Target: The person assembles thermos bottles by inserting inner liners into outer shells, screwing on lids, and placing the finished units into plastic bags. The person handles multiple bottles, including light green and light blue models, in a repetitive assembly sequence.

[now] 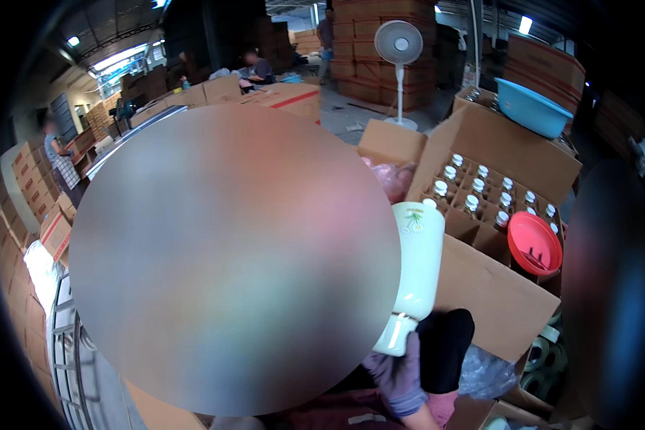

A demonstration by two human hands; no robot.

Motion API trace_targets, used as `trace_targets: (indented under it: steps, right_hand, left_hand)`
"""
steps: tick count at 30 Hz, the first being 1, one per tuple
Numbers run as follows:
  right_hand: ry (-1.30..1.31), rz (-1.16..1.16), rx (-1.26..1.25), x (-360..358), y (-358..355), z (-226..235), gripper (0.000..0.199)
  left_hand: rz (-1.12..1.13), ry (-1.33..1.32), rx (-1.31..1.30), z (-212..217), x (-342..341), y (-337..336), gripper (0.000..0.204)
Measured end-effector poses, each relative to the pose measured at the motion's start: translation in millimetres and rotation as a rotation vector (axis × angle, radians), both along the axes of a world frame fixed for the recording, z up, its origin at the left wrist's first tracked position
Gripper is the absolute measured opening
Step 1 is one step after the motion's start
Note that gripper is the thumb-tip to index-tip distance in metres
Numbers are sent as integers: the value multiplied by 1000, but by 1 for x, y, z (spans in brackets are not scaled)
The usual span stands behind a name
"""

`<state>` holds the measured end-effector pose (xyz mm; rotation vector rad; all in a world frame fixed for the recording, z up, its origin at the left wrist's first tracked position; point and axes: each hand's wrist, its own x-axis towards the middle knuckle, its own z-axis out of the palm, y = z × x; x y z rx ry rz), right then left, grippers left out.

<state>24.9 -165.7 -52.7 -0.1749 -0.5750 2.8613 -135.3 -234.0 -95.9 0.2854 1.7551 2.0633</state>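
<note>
A glossy pale mint flask [420,261] with a small flower print stands out beyond the edge of a big blurred patch. It is tilted, its narrower, waisted end down, with a shiny ring at the waist. My right hand [398,376], in a purple-grey glove, is closed around that lower end. My left hand does not show; the blurred patch covers the middle and left of the view. Right of the flask is an open carton [491,304] with cardboard dividers, holding several silver-capped bottles [471,203]. A red plastic bowl [534,242] rests on the carton's right side.
A blue basin [534,107] sits on a carton behind. Clear plastic bags [486,373] and a crate of round green items [545,358] lie at lower right. A white stand fan [399,50] is farther back. Other people [59,154] are in the distance among stacked cartons.
</note>
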Motion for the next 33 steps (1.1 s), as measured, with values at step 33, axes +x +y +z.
trace_targets:
  steps: [33]
  right_hand:
    - [-874,-125,2380,-252,356,-31,66]
  left_hand:
    - [-472,886,-167,20,3,51,64]
